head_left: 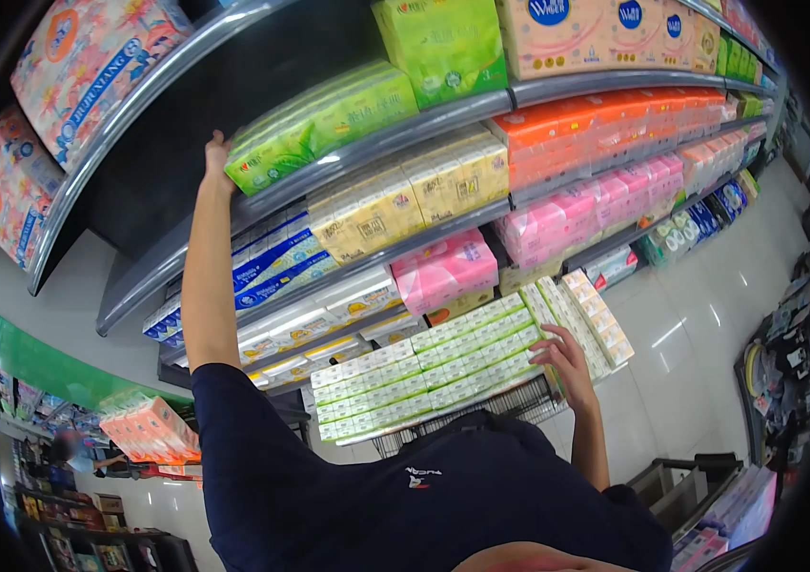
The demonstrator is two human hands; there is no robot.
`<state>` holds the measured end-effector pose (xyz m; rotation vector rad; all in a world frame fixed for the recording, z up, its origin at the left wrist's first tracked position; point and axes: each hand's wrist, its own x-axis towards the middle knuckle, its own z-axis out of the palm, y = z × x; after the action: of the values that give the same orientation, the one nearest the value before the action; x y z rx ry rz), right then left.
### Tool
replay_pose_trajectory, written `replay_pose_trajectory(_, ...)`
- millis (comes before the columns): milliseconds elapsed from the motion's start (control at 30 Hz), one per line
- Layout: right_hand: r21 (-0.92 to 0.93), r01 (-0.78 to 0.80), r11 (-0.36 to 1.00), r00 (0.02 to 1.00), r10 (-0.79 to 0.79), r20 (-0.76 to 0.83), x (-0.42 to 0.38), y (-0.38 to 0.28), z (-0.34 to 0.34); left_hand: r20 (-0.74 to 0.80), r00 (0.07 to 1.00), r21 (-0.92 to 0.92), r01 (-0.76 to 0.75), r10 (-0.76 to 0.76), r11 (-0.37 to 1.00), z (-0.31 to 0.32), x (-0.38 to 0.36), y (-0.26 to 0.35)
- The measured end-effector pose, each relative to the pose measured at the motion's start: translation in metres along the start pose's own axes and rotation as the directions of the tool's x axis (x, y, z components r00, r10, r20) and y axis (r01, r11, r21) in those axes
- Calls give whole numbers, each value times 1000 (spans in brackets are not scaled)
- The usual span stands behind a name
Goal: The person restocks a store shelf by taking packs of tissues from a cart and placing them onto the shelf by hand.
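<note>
My left hand (218, 160) reaches up to the shelf, resting against the near end of a long green tissue pack (329, 122). Its fingers extend along that end, partly hidden by the pack. Behind the long pack stands another green tissue pack (445, 52), upright on the same shelf. Lower down, my right hand (564, 360) is open with its fingers spread, over the right side of a stack of white-and-green tissue packs (424, 367). The stack sits on a wire shopping cart (529, 404) in front of my body.
Below the green packs, shelves carry cream tissue packs (410, 195), orange packs (615, 124) and pink packs (596, 205). Large floral packs (91, 67) fill the upper left shelf. A grey shelf edge (357, 148) runs beneath my left hand. Another person (81, 456) is far off at lower left.
</note>
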<state>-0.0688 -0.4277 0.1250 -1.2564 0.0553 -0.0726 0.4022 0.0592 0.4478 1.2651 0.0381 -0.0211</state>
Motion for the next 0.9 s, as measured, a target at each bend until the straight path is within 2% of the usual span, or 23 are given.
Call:
replay_pose_trajectory(100, 3, -26, 1000, 1000, 26, -11, 4, 3, 3, -62, 998, 95, -16, 22, 995, -4, 8, 1)
replay_pose_trajectory(167, -38, 1, 999, 1000, 0, 29, 3, 6, 3, -2, 1000, 197, 12, -12, 980, -8, 4, 4)
replay_pose_trajectory(300, 7, -9, 1000, 1000, 10, -10, 9, 14, -6, 85, 993, 273, -106, 86, 956, -131, 150, 16)
replay_pose_trajectory(400, -157, 22, 987, 987, -46, -152, 11, 21, -27, -97, 932, 19, -350, 350, 937, -60, 24, 23)
replay_pose_trajectory(433, -151, 12, 988, 983, -39, -178, 10, 26, -37, -175, 859, 18, -486, 481, 874, -27, -35, 20)
replay_pose_trajectory(467, -378, -31, 925, 946, -94, -309, 9, 32, -49, -177, 740, 143, -633, 649, 761, -10, -85, 8)
replay_pose_trajectory(500, -576, -114, 809, 894, -170, -415, 7, 39, -63, -185, 569, 220, -771, 802, 598, 9, -130, -11)
replay_pose_trajectory(533, -567, -139, 812, 887, -153, -437, 5, 51, -79, -199, 377, 225, -881, 905, 416, 9, -155, -36)
replay_pose_trajectory(567, -606, -196, 771, 833, -195, -518, 4, 65, -96, -204, 139, 509, -830, 969, 227, 38, -196, -76)
replay_pose_trajectory(600, -638, -253, 727, 773, -245, -586, -1, 73, -105, -125, 70, 391, -913, 990, 114, 13, -206, -118)
replay_pose_trajectory(633, -631, -268, 728, 769, -233, -596, -5, 76, -105, 64, 95, 378, -924, 993, 64, 11, -228, -174)
replay_pose_trajectory(667, -788, -270, 553, 794, -335, -507, -6, 78, -103, -29, 320, 395, -867, 947, 305, 22, -253, -239)
replay_pose_trajectory(700, -902, -259, 345, 821, -413, -394, -5, 78, -101, 219, 426, 516, -814, 878, 266, 27, -275, -296)
replay_pose_trajectory(733, -900, -268, 344, 821, -408, -400, -4, 76, -96, 446, 668, 720, -663, 595, 204, 48, -309, -316)
replay_pose_trajectory(767, -876, -374, 306, 853, -257, -454, -3, 70, -89, 459, 723, 746, -630, 516, 218, 47, -322, -363)
replay_pose_trajectory(800, -847, -468, 252, 857, -106, -505, -1, 64, -83, 411, 782, 677, -606, 469, 418, 46, -339, -403)
replay_pose_trajectory(833, -815, -549, 185, 833, 42, -552, 2, 61, -82, 259, 928, 662, -372, 267, 651, 51, -360, -426)
replay_pose_trajectory(867, -787, -543, 294, 828, 34, -559, 3, 68, -90, 235, 966, 635, -239, 111, 735, 63, -376, -426)
replay_pose_trajectory(900, -788, -542, 292, 830, 37, -557, 4, 67, -93, 231, 967, 635, -235, 110, 736, 69, -379, -424)
